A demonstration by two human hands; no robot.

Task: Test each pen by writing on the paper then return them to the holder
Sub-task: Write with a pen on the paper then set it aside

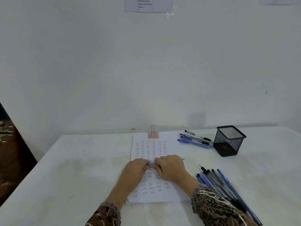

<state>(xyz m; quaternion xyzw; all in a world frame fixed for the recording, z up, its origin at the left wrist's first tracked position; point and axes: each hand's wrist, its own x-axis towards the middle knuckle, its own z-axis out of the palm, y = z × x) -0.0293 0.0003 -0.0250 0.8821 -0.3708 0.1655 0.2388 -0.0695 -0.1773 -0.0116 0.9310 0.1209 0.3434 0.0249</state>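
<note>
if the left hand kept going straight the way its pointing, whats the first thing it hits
Most likely the right hand. The left hand points rightward along the blue pen that both hands grip above the paper, and their fingertips look almost together.

Brown, black and cream patterned sleeves [216,207], grey crocheted cuff trim, bare hands

Table [81,176], seemingly cloth-covered: paper [156,147], pens [195,140], holder [228,141].
</note>
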